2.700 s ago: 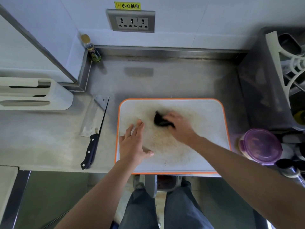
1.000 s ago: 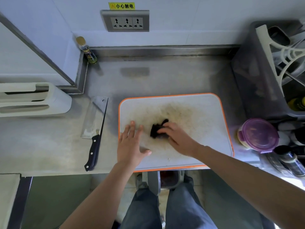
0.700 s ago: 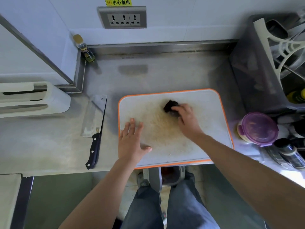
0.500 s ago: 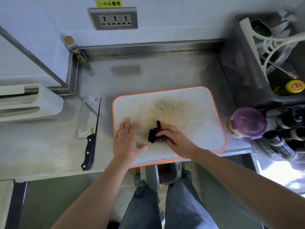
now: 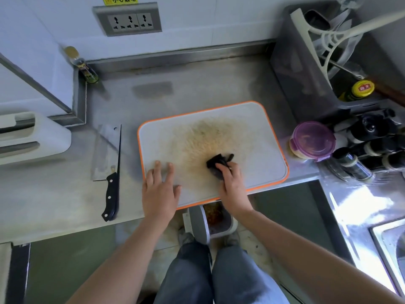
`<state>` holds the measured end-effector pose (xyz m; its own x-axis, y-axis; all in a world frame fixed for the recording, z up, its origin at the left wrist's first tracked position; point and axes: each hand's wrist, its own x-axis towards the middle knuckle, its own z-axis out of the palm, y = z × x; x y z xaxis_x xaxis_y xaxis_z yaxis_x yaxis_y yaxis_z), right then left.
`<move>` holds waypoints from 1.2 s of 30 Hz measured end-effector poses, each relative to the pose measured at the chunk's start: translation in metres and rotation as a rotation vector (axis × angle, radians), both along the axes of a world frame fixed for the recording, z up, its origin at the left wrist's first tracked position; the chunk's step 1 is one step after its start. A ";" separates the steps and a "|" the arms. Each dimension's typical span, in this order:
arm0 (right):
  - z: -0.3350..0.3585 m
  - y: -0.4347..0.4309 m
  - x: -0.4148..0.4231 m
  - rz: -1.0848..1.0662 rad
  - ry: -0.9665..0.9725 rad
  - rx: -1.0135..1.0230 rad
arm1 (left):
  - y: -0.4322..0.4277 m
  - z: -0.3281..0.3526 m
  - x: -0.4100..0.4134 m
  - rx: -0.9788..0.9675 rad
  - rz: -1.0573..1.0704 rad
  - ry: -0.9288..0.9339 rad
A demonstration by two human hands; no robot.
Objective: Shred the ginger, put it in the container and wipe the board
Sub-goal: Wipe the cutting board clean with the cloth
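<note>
A white cutting board with an orange rim lies on the steel counter, its middle stained yellow-brown. My right hand presses a small black cloth onto the board's near middle. Flat on the board's near left corner rests my left hand, fingers spread, holding nothing. A round container with a purple lid stands just right of the board, lid on. No ginger is visible on the board.
A cleaver with a black handle lies left of the board. A grey rack with utensils and dark bottles crowd the right. A small bottle stands in the back corner. A bin sits on the floor below.
My right hand has rubbed the black cloth back and forth over the board, far then near, and it now sits a little right of its last spot. The left hand stays planted.
</note>
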<state>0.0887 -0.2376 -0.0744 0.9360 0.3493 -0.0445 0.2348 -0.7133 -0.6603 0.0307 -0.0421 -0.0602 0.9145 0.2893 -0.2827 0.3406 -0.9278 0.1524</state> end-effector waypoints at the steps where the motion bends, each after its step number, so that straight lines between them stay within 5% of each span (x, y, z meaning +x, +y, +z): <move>1: 0.004 -0.004 0.006 0.026 0.026 0.024 | 0.001 0.000 -0.001 0.001 -0.008 0.002; 9: 0.002 -0.100 0.029 -0.381 -0.090 -0.173 | -0.036 -0.008 -0.018 0.038 0.181 -0.115; 17: 0.005 -0.041 0.003 0.055 0.043 0.058 | -0.053 -0.013 -0.022 -0.048 0.207 -0.047; 23: -0.001 -0.068 0.041 -0.172 -0.063 -0.024 | -0.070 -0.003 -0.025 -0.016 0.322 -0.016; 30: 0.016 -0.035 0.037 0.276 0.008 0.102 | -0.073 0.000 -0.029 -0.072 0.312 -0.085; 33: 0.015 -0.007 0.060 0.302 -0.019 0.053 | -0.066 0.000 -0.037 -0.123 0.299 -0.132; 36: 0.009 0.007 0.055 0.576 0.011 -0.003 | -0.067 0.005 -0.039 -0.186 0.356 -0.167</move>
<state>0.1438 -0.2304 -0.0653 0.5941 0.8026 -0.0544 0.5795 -0.4739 -0.6631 -0.0085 -0.1094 -0.0552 0.8046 0.5531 -0.2162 0.5908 -0.7086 0.3857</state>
